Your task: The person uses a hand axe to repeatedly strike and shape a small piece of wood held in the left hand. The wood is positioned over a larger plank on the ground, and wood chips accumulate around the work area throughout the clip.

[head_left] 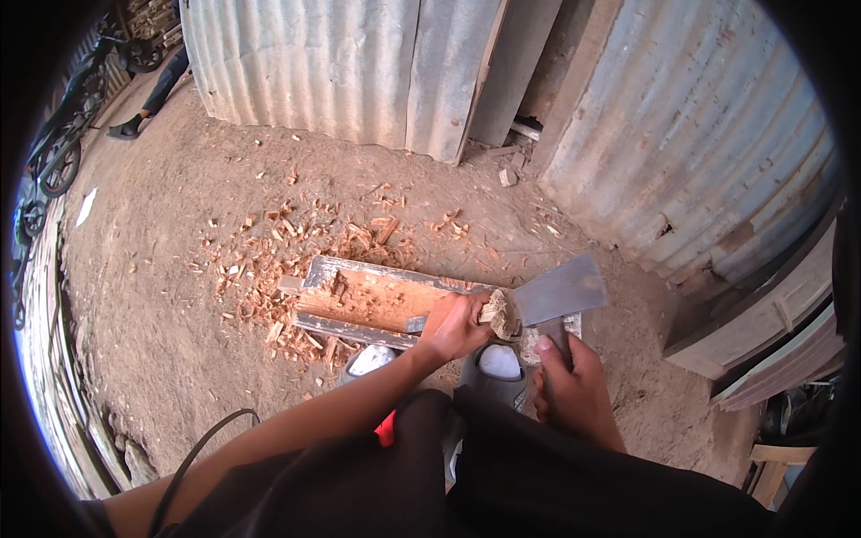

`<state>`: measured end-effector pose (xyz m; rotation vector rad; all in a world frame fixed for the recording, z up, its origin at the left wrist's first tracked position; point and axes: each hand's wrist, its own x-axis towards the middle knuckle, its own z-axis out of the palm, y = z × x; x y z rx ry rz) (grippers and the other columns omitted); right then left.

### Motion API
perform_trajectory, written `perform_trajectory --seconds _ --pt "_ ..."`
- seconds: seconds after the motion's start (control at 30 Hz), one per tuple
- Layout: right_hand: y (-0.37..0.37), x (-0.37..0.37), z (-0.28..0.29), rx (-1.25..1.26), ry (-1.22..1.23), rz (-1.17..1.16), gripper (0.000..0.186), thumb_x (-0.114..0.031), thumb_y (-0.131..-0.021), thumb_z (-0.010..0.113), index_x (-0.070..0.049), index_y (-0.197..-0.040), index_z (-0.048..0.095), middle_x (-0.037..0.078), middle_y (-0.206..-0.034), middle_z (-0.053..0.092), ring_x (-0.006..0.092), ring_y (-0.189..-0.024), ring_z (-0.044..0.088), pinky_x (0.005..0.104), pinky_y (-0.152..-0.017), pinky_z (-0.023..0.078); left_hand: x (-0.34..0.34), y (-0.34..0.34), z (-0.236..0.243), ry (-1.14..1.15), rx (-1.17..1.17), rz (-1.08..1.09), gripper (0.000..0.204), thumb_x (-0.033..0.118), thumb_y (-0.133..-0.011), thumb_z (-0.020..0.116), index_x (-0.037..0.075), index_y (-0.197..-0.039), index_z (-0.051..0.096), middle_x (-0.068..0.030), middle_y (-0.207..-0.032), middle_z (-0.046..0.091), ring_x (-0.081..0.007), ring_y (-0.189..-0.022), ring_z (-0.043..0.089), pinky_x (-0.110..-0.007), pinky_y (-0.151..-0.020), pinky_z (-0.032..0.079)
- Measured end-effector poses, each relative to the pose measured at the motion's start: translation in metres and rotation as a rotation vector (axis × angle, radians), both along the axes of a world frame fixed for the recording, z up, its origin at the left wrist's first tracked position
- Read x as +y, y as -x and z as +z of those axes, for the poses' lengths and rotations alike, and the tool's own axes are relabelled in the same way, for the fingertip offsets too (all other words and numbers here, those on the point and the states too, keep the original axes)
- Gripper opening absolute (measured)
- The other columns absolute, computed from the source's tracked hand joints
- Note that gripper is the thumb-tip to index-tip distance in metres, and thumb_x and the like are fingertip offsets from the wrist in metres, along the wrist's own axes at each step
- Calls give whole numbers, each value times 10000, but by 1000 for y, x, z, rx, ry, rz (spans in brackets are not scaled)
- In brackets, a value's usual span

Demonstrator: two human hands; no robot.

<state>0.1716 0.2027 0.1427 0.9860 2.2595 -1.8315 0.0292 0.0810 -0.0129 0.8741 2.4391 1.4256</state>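
On the ground (pixel 161 242) at left, shavings (pixel 256 285) are scattered around the end of a trough (pixel 359 333). Over the trough's right part, a chisel (pixel 491 311) is gripped in the left hand (pixel 456 325), its blade (pixel 416 325) pointed left. Just beside its frayed head (pixel 499 317), a cleaver (pixel 560 291) is held by the handle (pixel 558 337) in the right hand (pixel 576 387).

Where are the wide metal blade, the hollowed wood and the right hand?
Wide metal blade (pixel 563 290): head view, flat face.
Hollowed wood (pixel 393 309): head view, bare inner surface.
Right hand (pixel 574 387): head view, near thumb's base.
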Motion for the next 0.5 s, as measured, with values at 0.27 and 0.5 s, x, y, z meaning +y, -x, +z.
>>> perform_trajectory --seconds 0.27,0.5 --pt "-4 9 1 -103 11 11 234 -252 -1050 600 -25 -1009 564 35 -627 553 137 -464 559 316 -428 449 3 -2 -14 -42 69 -1 242 194 -753 718 57 -929 622 -254 -751 645 -497 -805 637 -555 -703 521" --pt "-4 8 -21 -44 -46 44 256 -270 -1047 610 -19 -1012 571 43 -624 563 138 -468 570 330 -429 460 2 2 -18 6 62 34 260 187 -765 727 59 -974 641 -247 -754 647 -485 -807 642 -556 -708 519"
